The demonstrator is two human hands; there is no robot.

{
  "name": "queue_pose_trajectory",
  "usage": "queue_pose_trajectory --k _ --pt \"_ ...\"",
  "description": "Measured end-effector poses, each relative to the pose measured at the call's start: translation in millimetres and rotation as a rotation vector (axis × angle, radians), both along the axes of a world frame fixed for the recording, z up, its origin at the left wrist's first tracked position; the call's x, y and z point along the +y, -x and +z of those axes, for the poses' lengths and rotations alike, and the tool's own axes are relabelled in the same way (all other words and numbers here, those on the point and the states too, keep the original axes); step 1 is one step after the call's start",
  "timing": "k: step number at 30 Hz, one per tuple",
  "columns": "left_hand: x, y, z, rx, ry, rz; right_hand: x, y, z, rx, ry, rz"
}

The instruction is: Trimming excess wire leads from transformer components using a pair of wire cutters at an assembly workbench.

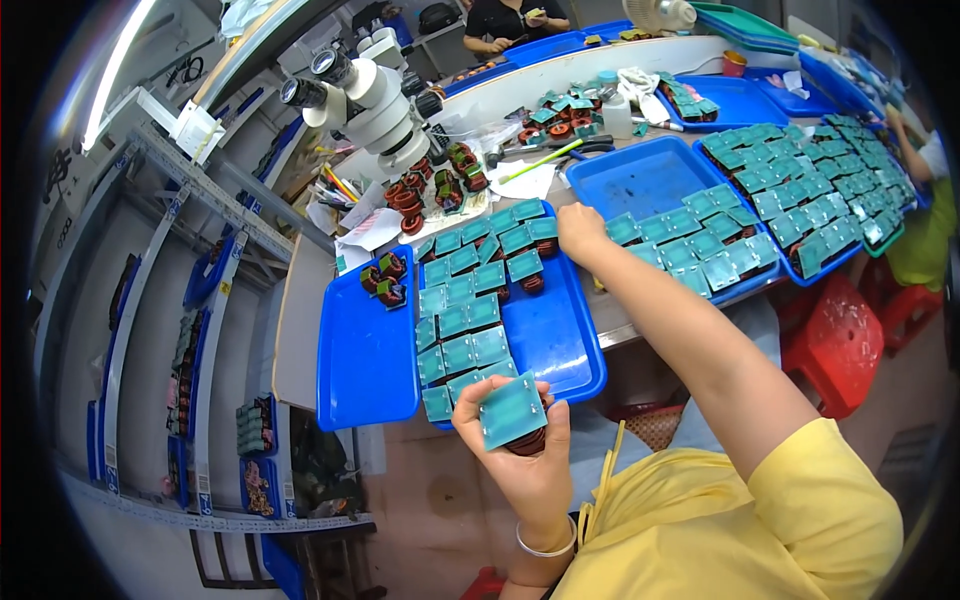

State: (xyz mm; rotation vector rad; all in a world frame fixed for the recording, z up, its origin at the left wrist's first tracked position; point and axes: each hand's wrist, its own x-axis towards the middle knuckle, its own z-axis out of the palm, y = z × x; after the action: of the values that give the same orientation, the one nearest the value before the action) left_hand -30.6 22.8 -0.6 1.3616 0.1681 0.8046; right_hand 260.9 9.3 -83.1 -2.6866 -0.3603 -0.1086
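Note:
My left hand [545,480] holds up a copper-wound coil with a square green board [511,410] on top, fingers and thumb around its sides. Just beyond it lies a blue tray [550,340], partly filled with rows of similar green-topped coils [458,320]. My right arm reaches forward to the far side of that tray. There my right hand [582,235] is closed, beside the corner of a second blue tray [640,178] that also carries green-topped coils [690,240]. Whatever its fingers hold, if anything, is hidden.
A microscope [365,100] stands at the back left near bare coils [405,195]. A smaller blue tray [365,350] holds a few coils. More loaded trays [800,180] and a red stool [835,345] are to the right. Another person [510,25] sits across the bench.

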Motion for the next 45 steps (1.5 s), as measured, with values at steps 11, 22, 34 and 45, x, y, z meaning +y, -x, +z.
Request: queue_pose_trajectory --k 11,22,34,45 --pt "-5 1 -6 0.053 0.068 -0.145 -117 97 105 0.193 -0.536 0.389" --pt "-76 -13 -21 0.329 -0.046 -0.529 -272 251 74 0.515 -1.026 0.306" --pt "-122 -24 -7 0.312 -0.206 -0.714 -307 242 66 0.409 -1.052 0.541" --pt "-127 -15 0 0.443 -0.271 -0.725 -319 250 72 -0.021 -1.030 -0.038"
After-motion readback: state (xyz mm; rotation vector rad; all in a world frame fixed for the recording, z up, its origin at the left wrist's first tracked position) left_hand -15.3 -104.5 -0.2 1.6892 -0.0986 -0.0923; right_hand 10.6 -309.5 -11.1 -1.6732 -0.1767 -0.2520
